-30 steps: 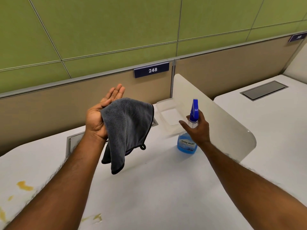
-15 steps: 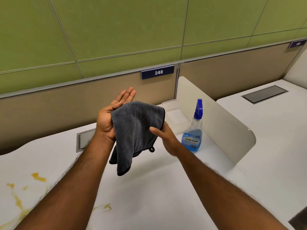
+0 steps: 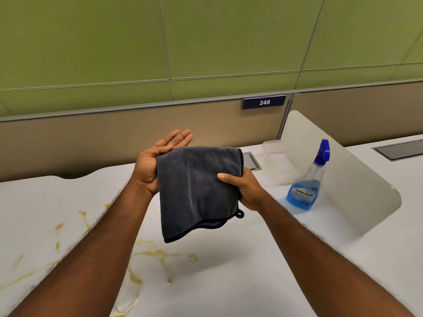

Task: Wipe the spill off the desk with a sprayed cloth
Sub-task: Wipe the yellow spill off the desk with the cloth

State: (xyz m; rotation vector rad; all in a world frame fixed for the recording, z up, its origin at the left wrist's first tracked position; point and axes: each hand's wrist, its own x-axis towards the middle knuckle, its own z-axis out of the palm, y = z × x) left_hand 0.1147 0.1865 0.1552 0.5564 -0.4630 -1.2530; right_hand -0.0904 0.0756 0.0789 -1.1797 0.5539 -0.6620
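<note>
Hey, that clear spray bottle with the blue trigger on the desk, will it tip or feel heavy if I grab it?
Probably light: the clear plastic spray bottle looks only about a third full. Tall and narrow, it may tip if nudged near the top. Its liquid would likely slosh.

Right hand [image 3: 246, 191] pinches seemingly folded cloth [image 3: 196, 191] draped over left hand [image 3: 151, 165].

a single head-worn camera looks from above the near edge of the desk [image 3: 229, 282] forward and down toward its far edge, where the tan partition [image 3: 114, 138] and green wall [image 3: 206, 42] rise, close in, with the white divider [image 3: 343, 179] along its right edge.
</note>
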